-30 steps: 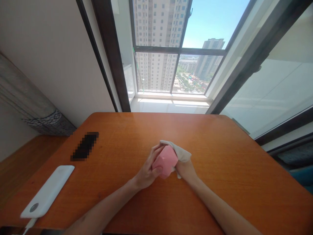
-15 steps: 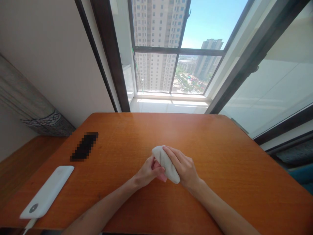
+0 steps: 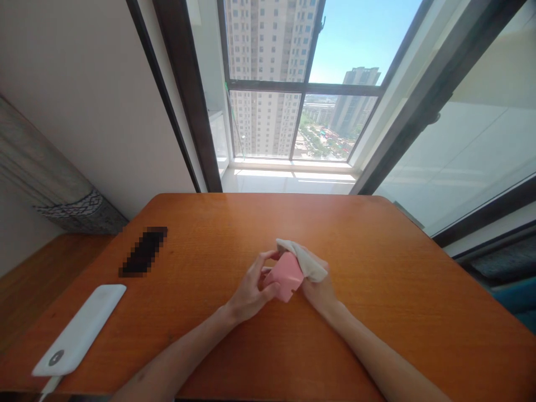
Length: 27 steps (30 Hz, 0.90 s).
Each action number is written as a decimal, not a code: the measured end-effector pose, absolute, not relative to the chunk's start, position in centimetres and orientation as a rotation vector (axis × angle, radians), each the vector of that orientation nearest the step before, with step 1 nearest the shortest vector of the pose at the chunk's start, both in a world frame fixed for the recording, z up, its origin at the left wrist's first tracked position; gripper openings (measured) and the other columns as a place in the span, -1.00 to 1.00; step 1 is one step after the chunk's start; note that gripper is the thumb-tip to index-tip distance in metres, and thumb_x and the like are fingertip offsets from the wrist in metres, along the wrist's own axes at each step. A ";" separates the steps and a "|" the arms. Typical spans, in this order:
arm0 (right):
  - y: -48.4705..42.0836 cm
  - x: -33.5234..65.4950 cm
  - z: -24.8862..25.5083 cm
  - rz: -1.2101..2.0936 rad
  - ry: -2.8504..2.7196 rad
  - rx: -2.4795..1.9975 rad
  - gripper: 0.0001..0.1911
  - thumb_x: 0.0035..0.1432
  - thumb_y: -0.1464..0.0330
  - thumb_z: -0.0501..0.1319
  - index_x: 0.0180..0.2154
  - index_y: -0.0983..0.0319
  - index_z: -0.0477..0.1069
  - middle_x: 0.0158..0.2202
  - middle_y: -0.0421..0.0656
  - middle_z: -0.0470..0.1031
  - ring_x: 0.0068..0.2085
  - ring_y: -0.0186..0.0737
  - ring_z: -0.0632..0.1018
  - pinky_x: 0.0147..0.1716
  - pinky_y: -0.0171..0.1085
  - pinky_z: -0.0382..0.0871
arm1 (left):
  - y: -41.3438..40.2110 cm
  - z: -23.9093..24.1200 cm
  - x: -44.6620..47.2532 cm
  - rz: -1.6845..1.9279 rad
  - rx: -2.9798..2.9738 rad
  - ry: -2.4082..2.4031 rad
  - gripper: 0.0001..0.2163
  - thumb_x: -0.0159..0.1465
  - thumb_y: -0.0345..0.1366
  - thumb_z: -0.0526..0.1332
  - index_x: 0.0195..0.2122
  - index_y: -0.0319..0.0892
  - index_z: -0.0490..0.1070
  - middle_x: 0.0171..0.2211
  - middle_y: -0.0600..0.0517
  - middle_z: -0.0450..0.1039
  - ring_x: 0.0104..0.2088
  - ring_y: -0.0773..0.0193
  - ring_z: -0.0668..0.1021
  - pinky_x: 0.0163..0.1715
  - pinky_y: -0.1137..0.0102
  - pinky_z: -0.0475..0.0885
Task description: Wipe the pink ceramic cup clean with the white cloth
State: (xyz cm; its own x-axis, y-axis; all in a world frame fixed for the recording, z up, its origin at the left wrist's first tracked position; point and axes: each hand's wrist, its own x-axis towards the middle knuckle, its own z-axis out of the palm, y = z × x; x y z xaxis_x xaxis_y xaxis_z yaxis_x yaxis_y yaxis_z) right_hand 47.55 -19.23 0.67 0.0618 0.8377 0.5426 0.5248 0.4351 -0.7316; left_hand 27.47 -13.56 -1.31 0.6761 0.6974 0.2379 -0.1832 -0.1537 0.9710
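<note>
And here's the left hand (image 3: 250,291), thumb and fingers gripping the pink faceted object (image 3: 286,277) over the wooden table (image 3: 268,360), while the right hand (image 3: 321,293) holds a pale cloth (image 3: 310,266) right against its side! Object and cloth are together, so the work looks well under way; neither is set down, and how much surface remains, I cannot tell
</note>
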 end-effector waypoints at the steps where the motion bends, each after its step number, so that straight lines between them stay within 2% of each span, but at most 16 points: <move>1: -19.4 47.9 0.9 0.205 -1.679 -1.227 -0.55 0.46 0.33 0.19 0.32 0.11 0.46 0.21 -0.04 0.62 0.16 -0.02 0.67 0.19 -0.09 0.61 | -13.7 -1.4 27.6 0.753 1.490 0.455 -0.31 0.32 0.14 0.36 0.34 -0.11 0.23 0.14 -0.18 0.44 -0.10 0.11 0.62 -0.13 0.27 0.57; 3: -19.9 48.5 1.5 -0.066 -1.835 -1.231 -0.51 0.47 0.35 0.19 0.38 0.13 0.40 0.24 0.01 0.59 0.21 0.00 0.64 0.22 -0.09 0.58 | -14.1 -1.8 27.8 0.671 1.406 0.454 -0.33 0.30 0.08 0.42 0.29 -0.13 0.24 -0.05 -0.08 0.53 -0.21 0.18 0.62 -0.18 0.30 0.56; 5: -20.3 48.7 1.9 -0.208 -1.941 -1.223 -0.44 0.49 0.34 0.19 0.45 0.14 0.29 0.26 0.05 0.57 0.23 0.02 0.63 0.22 -0.09 0.59 | -14.3 -2.2 28.2 0.656 1.353 0.431 -0.32 0.25 0.02 0.48 0.26 -0.14 0.26 -0.16 -0.01 0.53 -0.25 0.20 0.60 -0.17 0.29 0.55; 9: -20.6 48.3 2.0 -0.247 -1.939 -1.207 -0.31 0.45 0.26 0.25 0.50 0.17 0.17 0.28 0.10 0.54 0.23 0.09 0.63 0.23 -0.04 0.58 | -14.2 -2.7 28.5 0.734 1.366 0.431 -0.33 0.24 0.08 0.47 0.24 -0.13 0.32 -0.13 -0.02 0.51 -0.19 0.16 0.57 -0.12 0.25 0.56; 11: -20.4 48.1 1.8 -0.173 -1.857 -1.250 -0.30 0.40 0.26 0.30 0.48 0.15 0.22 0.27 0.07 0.55 0.21 0.09 0.64 0.21 -0.05 0.59 | -14.0 -2.7 28.4 0.784 1.417 0.469 -0.39 0.28 0.11 0.43 0.21 -0.13 0.38 -0.10 -0.05 0.51 -0.10 0.10 0.56 -0.03 0.21 0.54; 14: -19.9 47.9 1.5 0.017 -1.702 -1.337 -0.40 0.35 0.34 0.27 0.39 0.14 0.35 0.24 0.01 0.58 0.18 0.04 0.65 0.17 -0.09 0.60 | -13.8 -2.4 28.4 0.844 1.461 0.514 -0.44 0.32 0.14 0.36 0.16 -0.15 0.42 -0.04 -0.07 0.50 -0.01 0.06 0.53 0.10 0.18 0.48; 17: -19.1 47.6 1.0 0.220 -1.512 -1.384 -0.50 0.31 0.37 0.24 0.27 0.15 0.48 0.18 -0.03 0.63 0.11 0.01 0.69 0.14 -0.11 0.60 | -13.8 -2.1 28.4 0.869 1.480 0.513 -0.43 0.36 0.15 0.32 0.19 -0.17 0.41 0.05 -0.10 0.48 0.04 0.05 0.51 0.15 0.19 0.43; 22: -18.3 46.8 -0.8 0.651 -1.188 -1.338 -0.67 0.28 0.22 0.26 0.02 0.14 0.63 -0.06 -0.12 0.74 -0.11 -0.04 0.74 -0.06 -0.14 0.68 | -13.9 -2.6 28.2 0.956 1.516 0.475 -0.43 0.38 0.14 0.27 0.24 -0.15 0.39 0.26 -0.16 0.36 0.23 -0.06 0.42 0.27 0.14 0.35; 25: -18.3 46.1 -1.9 0.846 -1.062 -1.279 -0.59 0.32 0.12 0.27 0.05 0.20 0.62 -0.13 -0.08 0.75 -0.12 0.00 0.75 -0.11 -0.08 0.70 | -13.8 -3.1 27.9 0.970 1.497 0.485 -0.36 0.35 0.21 0.25 0.28 -0.14 0.37 0.30 -0.18 0.32 0.26 -0.10 0.38 0.29 0.10 0.36; 27: -18.3 45.9 -1.9 0.839 -1.079 -1.281 -0.55 0.37 0.10 0.23 0.13 0.21 0.58 -0.09 -0.05 0.75 -0.08 0.03 0.75 -0.08 -0.05 0.70 | -13.7 -3.2 27.7 0.938 1.483 0.486 -0.29 0.32 0.24 0.26 0.33 -0.12 0.31 0.30 -0.17 0.33 0.23 -0.10 0.41 0.25 0.10 0.39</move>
State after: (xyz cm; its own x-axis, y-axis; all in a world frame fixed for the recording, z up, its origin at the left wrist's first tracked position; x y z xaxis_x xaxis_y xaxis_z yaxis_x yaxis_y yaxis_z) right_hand 45.95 -18.35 -1.87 0.3086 0.9389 0.1523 0.0839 0.1326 -0.9876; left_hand 27.73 -13.68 -3.18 0.5799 0.7705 0.2648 -0.2282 -0.1583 0.9606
